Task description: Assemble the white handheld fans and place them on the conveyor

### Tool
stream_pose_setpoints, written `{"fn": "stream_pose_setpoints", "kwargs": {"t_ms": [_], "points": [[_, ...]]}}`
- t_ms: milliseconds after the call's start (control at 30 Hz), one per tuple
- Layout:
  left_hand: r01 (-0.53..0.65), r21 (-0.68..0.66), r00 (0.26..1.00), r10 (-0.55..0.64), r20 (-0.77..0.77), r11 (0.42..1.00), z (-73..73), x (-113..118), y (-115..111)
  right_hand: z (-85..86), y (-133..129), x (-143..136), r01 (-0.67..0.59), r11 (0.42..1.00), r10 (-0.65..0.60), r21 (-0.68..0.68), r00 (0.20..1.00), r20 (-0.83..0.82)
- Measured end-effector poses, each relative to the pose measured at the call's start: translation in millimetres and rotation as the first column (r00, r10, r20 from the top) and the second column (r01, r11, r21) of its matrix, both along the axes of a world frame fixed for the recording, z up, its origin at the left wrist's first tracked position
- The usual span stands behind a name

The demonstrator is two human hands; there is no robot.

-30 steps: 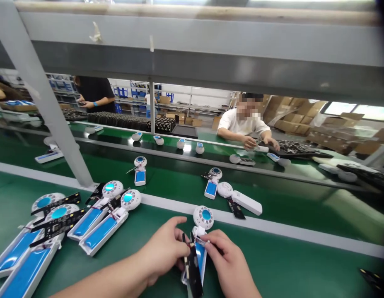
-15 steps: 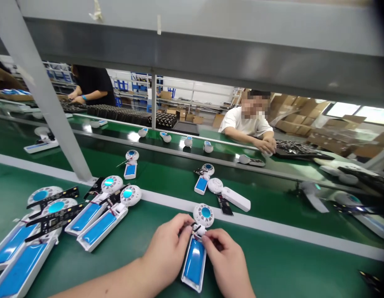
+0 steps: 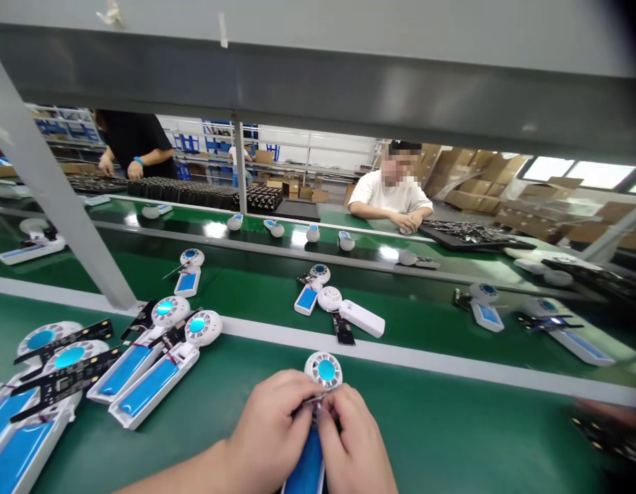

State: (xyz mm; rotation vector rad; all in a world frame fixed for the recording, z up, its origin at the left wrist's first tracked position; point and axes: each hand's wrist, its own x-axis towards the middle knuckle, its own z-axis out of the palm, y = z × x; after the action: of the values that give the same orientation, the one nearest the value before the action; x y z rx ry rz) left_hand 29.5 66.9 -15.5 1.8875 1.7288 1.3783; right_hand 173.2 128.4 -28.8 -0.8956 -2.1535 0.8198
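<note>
In front of me on the green surface lies an opened white handheld fan (image 3: 323,370), its round head with a blue centre pointing away and a blue battery (image 3: 306,461) in the handle. My left hand (image 3: 271,425) and my right hand (image 3: 351,436) meet over the fan's neck, fingertips pinched together. Between them shows the edge of a thin dark piece, perhaps a circuit board; the fingers cover most of it. To the left lie several similar opened fans (image 3: 153,381), with black circuit boards (image 3: 68,377) resting across them.
Beyond the pale strip (image 3: 420,363) more fans (image 3: 188,274) lie on the green belt, one beside a closed white handle (image 3: 363,318). A slanted metal post (image 3: 65,178) stands left. At the right edge is a blurred dark board (image 3: 606,432). Two co-workers (image 3: 392,195) stand across.
My hands have drawn together over the fan's neck, now hiding it. My view has shifted slightly. A dark board at the right edge has come further into view.
</note>
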Motion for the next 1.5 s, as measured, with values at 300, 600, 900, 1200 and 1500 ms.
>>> {"fn": "stream_pose_setpoints", "kwargs": {"t_ms": [300, 600, 900, 1200, 1500], "points": [[-0.032, 0.051, 0.995, 0.036, -0.089, 0.998, -3.9, 5, 2, 5.0, -3, -2, 0.088, 0.985, -0.087, -0.151, 0.996, 0.01], [0.039, 0.255, 0.979, 0.014, -0.202, 0.966, -0.6, 7, 3, 14.1, 1, 2, 0.056, 0.879, -0.067, -0.474, 0.998, -0.006], [0.031, 0.262, 0.978, 0.025, -0.209, 0.965, 0.0, 8, 3, 19.8, 0, 2, 0.045, 0.847, -0.086, -0.53, 0.995, -0.053], [-0.082, 0.16, 0.988, 0.101, -0.119, 0.984, -3.5, 14, 1, 13.3, -5, -2, 0.184, 0.894, -0.187, -0.41, 0.982, 0.031], [-0.049, 0.153, 0.988, 0.07, -0.134, 0.987, 3.6, 16, 1, 13.1, -7, 2, 0.143, 0.941, -0.153, -0.306, 0.988, -0.01]]}}
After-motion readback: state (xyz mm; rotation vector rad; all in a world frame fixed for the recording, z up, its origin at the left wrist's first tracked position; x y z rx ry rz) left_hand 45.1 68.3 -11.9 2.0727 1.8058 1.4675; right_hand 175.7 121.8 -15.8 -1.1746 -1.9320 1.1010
